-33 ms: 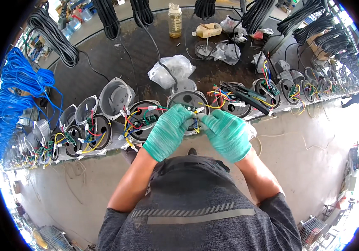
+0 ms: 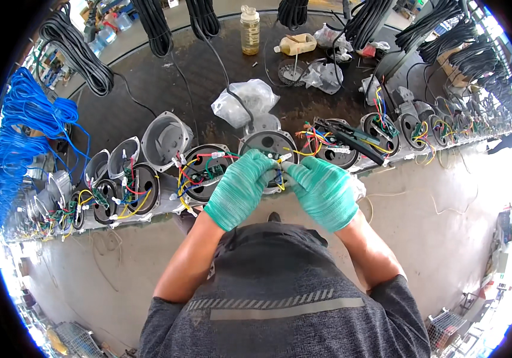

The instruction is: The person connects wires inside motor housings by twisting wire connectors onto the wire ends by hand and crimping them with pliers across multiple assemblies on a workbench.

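Left hand [image 2: 239, 188] and right hand [image 2: 323, 191], both green-gloved, pinch closed on the coloured wires [image 2: 280, 170] at the near rim of the round grey housing [image 2: 268, 143], mid-bench [image 2: 166, 83], probably steadying them for joining. Crimping tool [image 2: 351, 140] lies just right. Nothing has shifted from the earlier frame.

Looks like an assembly workshop: a long workbench [image 2: 166, 77] lined with round metal housings [image 2: 166, 140] full of coloured wiring, black cable coils [image 2: 77, 51] hanging across the top, blue ones [image 2: 26, 119] at left.
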